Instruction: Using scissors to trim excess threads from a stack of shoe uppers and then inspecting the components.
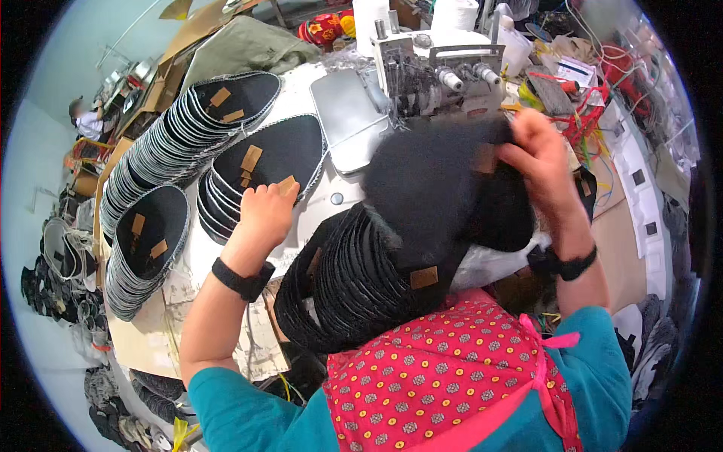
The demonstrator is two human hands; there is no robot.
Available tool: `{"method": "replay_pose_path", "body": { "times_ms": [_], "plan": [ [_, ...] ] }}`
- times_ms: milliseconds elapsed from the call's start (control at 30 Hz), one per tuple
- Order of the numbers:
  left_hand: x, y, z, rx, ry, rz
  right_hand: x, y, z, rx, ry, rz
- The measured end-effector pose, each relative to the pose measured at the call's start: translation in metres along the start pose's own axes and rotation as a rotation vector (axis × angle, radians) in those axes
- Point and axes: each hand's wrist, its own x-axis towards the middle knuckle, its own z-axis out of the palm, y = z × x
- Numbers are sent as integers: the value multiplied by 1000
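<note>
My right hand [538, 154] is closed on the edge of a limp black fabric piece [422, 177] with a small tan label, lifted and slightly blurred. Beneath it, a bundle of similar black pieces [361, 279] with dark raw-looking edges rests against my lap. Over on the left, my left hand [267, 211] has its fingers curled at the rim of a rounded black piece [282, 147] with white-stitched edging, next to a tan label. That piece lies on top of a short fanned stack. Part of the right hand's grip is hidden.
Two more fanned stacks of white-edged pieces, a long one [143, 166] and a shorter one [139, 256], stand at left. A sewing machine [440, 75] with white thread cones [454, 13] is behind the lifted piece. Cluttered threads and scraps [580, 98] lie at right.
</note>
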Motion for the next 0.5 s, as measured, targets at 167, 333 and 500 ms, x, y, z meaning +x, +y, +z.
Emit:
{"method": "replay_pose_path", "body": {
  "times_ms": [167,333,500],
  "plan": [
    [23,9,-23,-504,216,-114,32,30,67,302,-243,470],
    [48,20,-53,-2243,279,-149,44,79,101,101,26,245],
    [81,22,-48,-2192,483,-144,29,49,117,-170,52,259]
  ]
}}
